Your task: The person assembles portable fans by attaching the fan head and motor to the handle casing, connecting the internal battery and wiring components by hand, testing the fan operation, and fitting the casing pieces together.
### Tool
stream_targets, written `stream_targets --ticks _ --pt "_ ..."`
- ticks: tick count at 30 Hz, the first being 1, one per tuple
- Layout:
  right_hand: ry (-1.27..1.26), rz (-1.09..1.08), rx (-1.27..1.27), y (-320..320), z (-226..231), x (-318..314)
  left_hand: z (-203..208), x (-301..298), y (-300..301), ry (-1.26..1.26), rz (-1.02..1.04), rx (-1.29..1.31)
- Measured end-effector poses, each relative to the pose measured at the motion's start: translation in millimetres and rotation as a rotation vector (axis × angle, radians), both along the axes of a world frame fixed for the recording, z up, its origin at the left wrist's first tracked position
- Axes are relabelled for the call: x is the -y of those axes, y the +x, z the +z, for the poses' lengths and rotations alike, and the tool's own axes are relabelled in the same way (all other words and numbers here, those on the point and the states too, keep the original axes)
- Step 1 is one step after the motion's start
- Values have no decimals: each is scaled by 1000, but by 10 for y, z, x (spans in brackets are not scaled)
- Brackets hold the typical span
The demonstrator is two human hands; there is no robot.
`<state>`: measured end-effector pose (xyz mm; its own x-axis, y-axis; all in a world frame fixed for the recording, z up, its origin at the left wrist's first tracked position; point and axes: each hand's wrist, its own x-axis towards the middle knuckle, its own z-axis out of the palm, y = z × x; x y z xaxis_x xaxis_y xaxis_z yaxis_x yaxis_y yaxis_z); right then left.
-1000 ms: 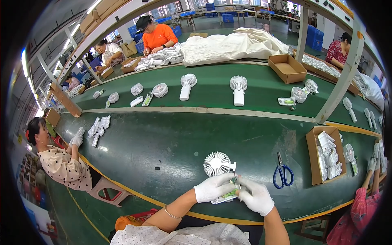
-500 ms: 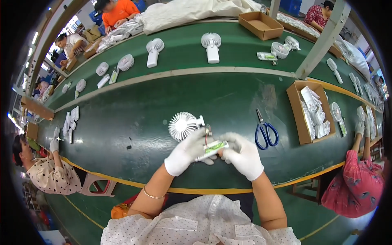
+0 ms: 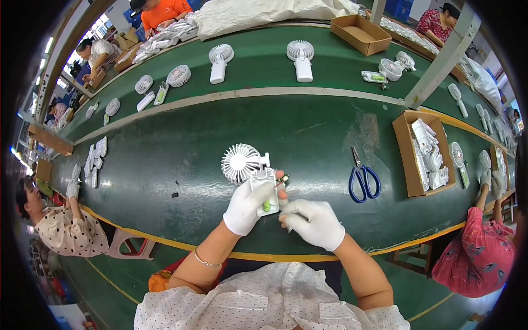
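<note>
My left hand (image 3: 245, 205), in a white glove with bare fingertips, is closed around the white handle shell (image 3: 263, 177) of a small handheld fan. Green shows inside the shell, and a small part with thin wires (image 3: 282, 181) sticks out beside the fingertips. The round white fan head (image 3: 241, 163) lies just beyond, at the handle's far end. Close to the shell's right side, my right hand (image 3: 314, 222), also gloved, has its fingers curled and pinched together. Whatever they may hold is too small to make out.
Blue-handled scissors (image 3: 364, 181) lie to the right, before a cardboard box (image 3: 410, 159) of white shells. Small black bits (image 3: 175, 194) lie left. Behind a raised strip, several fans (image 3: 300, 58) rest on the far green surface. Co-workers (image 3: 69, 231) sit at both sides.
The handle shell has turned from slanting between both hands to standing nearly straight in my left hand. My right hand has come off it and moved slightly nearer to me.
</note>
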<state>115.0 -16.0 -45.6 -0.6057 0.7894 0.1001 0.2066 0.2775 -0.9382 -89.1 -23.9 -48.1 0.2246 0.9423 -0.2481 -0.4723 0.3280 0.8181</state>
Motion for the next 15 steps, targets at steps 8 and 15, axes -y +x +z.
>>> stream_targets --ticks 8,15 --pt "-602 -216 -267 -53 151 -88 144 173 -1 300 -813 -426" --pt "-395 -192 -254 -6 54 -53 186 120 77 383 -1118 -535"
